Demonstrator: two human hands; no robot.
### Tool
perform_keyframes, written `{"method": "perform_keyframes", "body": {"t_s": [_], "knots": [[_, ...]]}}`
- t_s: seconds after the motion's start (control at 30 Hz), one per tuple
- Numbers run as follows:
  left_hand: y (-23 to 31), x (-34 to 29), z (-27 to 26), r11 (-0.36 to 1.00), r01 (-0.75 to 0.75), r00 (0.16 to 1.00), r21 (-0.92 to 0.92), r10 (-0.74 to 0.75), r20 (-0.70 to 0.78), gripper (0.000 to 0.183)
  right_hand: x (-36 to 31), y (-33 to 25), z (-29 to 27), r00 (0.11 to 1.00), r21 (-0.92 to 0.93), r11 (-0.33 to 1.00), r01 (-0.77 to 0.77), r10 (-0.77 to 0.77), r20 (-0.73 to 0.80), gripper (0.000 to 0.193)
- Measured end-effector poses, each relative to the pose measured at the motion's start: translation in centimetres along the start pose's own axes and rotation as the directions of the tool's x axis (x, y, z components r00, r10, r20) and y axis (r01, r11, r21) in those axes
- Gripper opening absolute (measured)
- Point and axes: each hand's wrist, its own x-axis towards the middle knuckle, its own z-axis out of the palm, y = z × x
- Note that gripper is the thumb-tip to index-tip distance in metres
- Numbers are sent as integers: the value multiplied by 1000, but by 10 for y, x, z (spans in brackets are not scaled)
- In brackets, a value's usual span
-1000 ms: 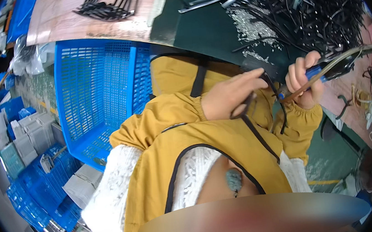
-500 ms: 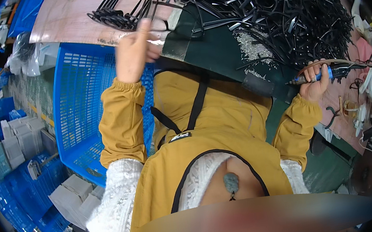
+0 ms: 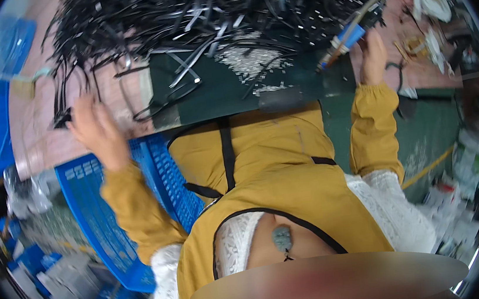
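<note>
My left hand [image 3: 99, 133] is over the left side of the table, fingers apart and holding nothing, blurred by motion. Beside its fingertips lie several thin black pieces [image 3: 63, 117]. On the right, my right hand [image 3: 374, 58] is closed around a blue corded electric screwdriver [image 3: 347, 40], its tip toward the dark green mat [image 3: 216, 96]. Between the hands, one thin black frame [image 3: 172, 101], like an eyeglass frame, rests on the mat's left part. A heap of small silver pieces [image 3: 253, 59], perhaps screws, sits at the mat's middle.
A large pile of thin black frames and strips [image 3: 212, 11] covers the far side of the pink table [image 3: 31, 135]. A blue plastic basket [image 3: 94, 219] stands below the table edge at my left. White plastic bags [image 3: 430, 1] lie at the far right.
My view has turned, bringing the pile to the centre. My left hand has gone further left over the tabletop, fingers apart. The screwdriver has stayed in my right hand.
</note>
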Motion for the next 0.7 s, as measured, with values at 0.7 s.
{"method": "perform_keyframes", "body": {"t_s": [0.7], "knots": [[237,116,210,903,-384,913,190,342,221,42,15,-44,-44,983,-653,757,27,100,157,23]]}}
